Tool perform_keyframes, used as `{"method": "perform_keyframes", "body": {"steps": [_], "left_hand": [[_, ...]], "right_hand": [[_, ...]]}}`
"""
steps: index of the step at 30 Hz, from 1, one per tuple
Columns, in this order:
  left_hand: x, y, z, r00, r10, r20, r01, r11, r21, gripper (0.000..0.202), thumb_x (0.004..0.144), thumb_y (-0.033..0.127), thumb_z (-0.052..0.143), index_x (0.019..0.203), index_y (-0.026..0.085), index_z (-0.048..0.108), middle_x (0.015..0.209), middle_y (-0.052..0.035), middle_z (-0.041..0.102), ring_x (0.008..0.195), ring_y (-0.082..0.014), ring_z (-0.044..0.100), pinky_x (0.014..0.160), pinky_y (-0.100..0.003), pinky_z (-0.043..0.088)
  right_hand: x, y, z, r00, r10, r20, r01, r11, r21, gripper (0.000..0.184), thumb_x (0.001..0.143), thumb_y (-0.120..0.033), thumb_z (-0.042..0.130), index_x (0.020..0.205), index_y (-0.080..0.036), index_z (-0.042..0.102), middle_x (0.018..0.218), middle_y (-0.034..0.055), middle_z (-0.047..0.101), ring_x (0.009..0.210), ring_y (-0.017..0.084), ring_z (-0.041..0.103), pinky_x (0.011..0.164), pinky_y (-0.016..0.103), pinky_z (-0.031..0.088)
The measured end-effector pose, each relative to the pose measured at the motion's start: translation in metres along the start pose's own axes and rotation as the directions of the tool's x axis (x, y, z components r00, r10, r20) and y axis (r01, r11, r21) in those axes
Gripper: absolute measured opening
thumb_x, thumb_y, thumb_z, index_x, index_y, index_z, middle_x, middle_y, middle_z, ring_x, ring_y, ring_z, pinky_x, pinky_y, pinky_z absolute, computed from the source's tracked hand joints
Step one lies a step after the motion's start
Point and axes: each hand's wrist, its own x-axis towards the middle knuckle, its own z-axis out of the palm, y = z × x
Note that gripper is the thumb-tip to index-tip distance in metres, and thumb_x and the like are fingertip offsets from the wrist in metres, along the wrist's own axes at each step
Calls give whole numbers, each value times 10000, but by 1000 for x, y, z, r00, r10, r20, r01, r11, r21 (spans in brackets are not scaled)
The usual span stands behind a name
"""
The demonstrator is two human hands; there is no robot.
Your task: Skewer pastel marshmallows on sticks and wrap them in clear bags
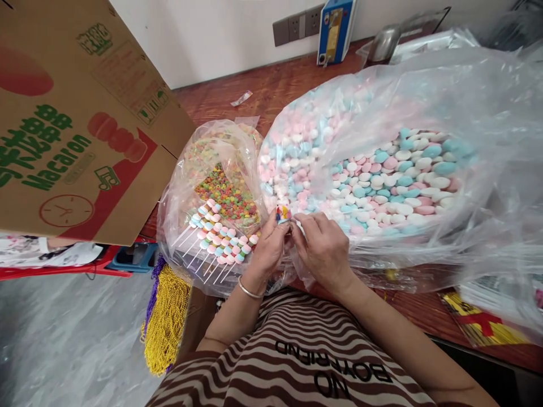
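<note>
My left hand [270, 244] and my right hand [321, 247] meet in a pinch at the near edge of a big clear bag [487, 102] full of pink, blue and white marshmallow pieces [394, 178]. Between the fingertips sits a small multicoloured candy piece [283, 213]; a thin white stick seems to run under my right fingers. Both hands are closed on it. Just left of my left hand lie several finished skewers [220, 240] of pastel pieces on white sticks. A silver bangle [248, 291] circles my left wrist.
A smaller clear bag of colourful sprinkle candy [227, 192] lies behind the skewers. A brown "Macaron" carton [80, 118] stands at left. Yellow and purple twist ties [167, 319] hang below. A blue device [335, 28] and wall sockets [297, 25] sit at the back of the wooden table [271, 90].
</note>
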Motion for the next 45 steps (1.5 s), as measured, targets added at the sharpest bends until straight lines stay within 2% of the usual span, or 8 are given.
{"method": "perform_keyframes", "body": {"steps": [9, 17, 24, 30, 35, 38, 42, 45], "left_hand": [[-9, -4, 9, 996, 8, 89, -22, 986, 167, 271, 864, 346, 693, 1112, 242, 664, 606, 73, 366, 464, -62, 267, 422, -196, 199], [-9, -2, 6, 971, -97, 219, 108, 993, -36, 299, 814, 384, 668, 1064, 226, 618, 679, 67, 414, 450, -39, 279, 401, -145, 148], [-13, -14, 11, 996, 36, 78, -37, 999, 16, 322, 880, 380, 698, 1167, 252, 628, 632, 68, 440, 462, -63, 351, 417, -161, 276], [-10, -21, 16, 975, 216, -44, -215, 976, 20, 328, 862, 272, 715, 1179, 246, 636, 1101, -38, 677, 998, -159, 611, 810, -217, 500], [-11, -21, 15, 991, 122, -58, -124, 992, -37, 369, 840, 310, 714, 1183, 226, 606, 752, 48, 562, 574, -59, 459, 513, -155, 360], [-15, -18, 13, 998, 63, 7, -62, 994, -94, 469, 817, 341, 711, 1253, 210, 599, 597, 92, 399, 453, -45, 290, 422, -164, 224], [-17, -14, 11, 993, 92, 75, -86, 992, -91, 558, 848, 373, 707, 1370, 210, 597, 647, 47, 495, 520, -63, 417, 439, -166, 287], [-14, -15, 7, 982, 138, 128, -133, 990, -51, 590, 848, 395, 743, 1398, 236, 599, 787, 9, 608, 599, -74, 533, 482, -172, 392]], "right_hand": [[-2, 14, 3, 993, -121, 14, 121, 992, -28, 178, 1011, -204, 526, 1105, -151, 668, 828, 81, 691, 765, 205, 564, 732, 376, 318], [5, 19, 3, 987, -151, -57, 153, 988, 24, 161, 1004, -157, 510, 954, -155, 663, 743, 48, 661, 713, 173, 552, 721, 347, 339], [7, 23, 3, 963, -267, -44, 269, 962, 43, 181, 1022, -174, 477, 1018, -143, 655, 818, 70, 670, 799, 189, 553, 783, 340, 362], [3, 16, 7, 940, -334, -69, 339, 937, 86, 167, 1005, -136, 485, 927, -153, 632, 741, 48, 614, 757, 191, 535, 738, 348, 372], [0, 15, 13, 995, -104, -4, 101, 948, 302, 162, 992, -177, 491, 858, -191, 582, 753, 48, 594, 732, 200, 529, 685, 344, 403], [-2, 16, 16, 983, 131, 131, -184, 786, 590, 102, 988, -243, 515, 923, -205, 583, 822, 40, 617, 759, 186, 583, 679, 324, 465], [-1, 14, 16, 842, 286, 458, -522, 212, 826, 155, 964, -398, 590, 972, -253, 537, 733, -41, 573, 548, 133, 561, 524, 289, 496], [2, 12, 16, 775, 252, 579, -575, -100, 812, 242, 917, -447, 660, 957, -262, 510, 703, -79, 528, 457, 104, 526, 430, 265, 478]]}}
